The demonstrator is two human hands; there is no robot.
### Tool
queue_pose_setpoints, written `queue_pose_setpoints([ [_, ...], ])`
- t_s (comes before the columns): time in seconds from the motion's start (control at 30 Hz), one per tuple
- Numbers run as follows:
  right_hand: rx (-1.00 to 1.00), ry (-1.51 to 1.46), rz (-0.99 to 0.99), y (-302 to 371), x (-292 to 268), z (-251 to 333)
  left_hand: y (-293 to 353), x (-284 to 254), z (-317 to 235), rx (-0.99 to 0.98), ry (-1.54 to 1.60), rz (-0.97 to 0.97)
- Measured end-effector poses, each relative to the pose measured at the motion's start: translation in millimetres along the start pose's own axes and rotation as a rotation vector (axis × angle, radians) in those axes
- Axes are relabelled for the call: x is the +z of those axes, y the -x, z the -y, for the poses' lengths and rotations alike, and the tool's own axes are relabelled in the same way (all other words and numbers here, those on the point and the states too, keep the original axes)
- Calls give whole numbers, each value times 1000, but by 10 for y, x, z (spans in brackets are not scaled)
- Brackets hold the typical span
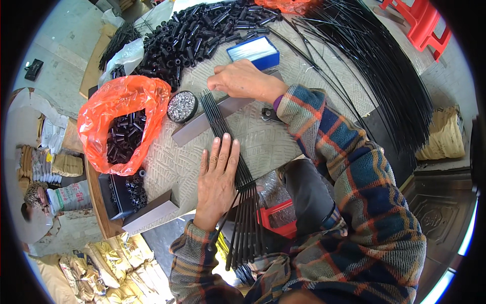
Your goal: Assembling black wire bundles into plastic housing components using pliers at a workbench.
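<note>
Workpiece: a flat row of thin black rods point(245, 175). The row lies slantwise across a grey metal bar point(190, 130) on the textured tabletop point(172, 167); its near ends fan out below the table edge.

Left hand point(217, 190): palm down, fingers extended and slightly spread, closed around nothing that I can see from where I stand. The fingertips meet the left side of the row; the thumb is hidden.

Right hand point(243, 81): fingers curled in, thumb and forefinger nearly together just above the far tips. Whether they pinch a small piece, I cannot tell.

The step appears to be work on those tips, one rod at a time. For a good result, apply light, even pressure with the left hand so the rods lie side by side without crossing. Align the tips beyond the bar. Steady the overhanging ends, since their weight could twist the row. Approach each tip in line with its rod, and avoid knocking the round black tub point(196, 107) of small silver pieces point(181, 106) nearby.
</note>
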State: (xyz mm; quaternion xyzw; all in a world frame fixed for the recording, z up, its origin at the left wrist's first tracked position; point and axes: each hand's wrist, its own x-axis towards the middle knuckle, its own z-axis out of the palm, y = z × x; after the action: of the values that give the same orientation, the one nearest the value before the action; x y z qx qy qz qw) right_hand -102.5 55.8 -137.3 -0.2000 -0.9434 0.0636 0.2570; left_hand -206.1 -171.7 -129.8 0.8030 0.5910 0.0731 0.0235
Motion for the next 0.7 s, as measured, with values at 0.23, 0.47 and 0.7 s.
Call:
queue_pose_setpoints([
  [0.23, -21, -119, -146, 20, 54, 6, 11, 102, 44, 49, -69, -36],
  [0.47, -18, 173, -19, 97, -111, -66, 14, 44, 6, 13, 96, -48],
  [0.7, -35, 189, -52, 70, -68, -57, 39, 93, 37, 32, 109, -83],
])
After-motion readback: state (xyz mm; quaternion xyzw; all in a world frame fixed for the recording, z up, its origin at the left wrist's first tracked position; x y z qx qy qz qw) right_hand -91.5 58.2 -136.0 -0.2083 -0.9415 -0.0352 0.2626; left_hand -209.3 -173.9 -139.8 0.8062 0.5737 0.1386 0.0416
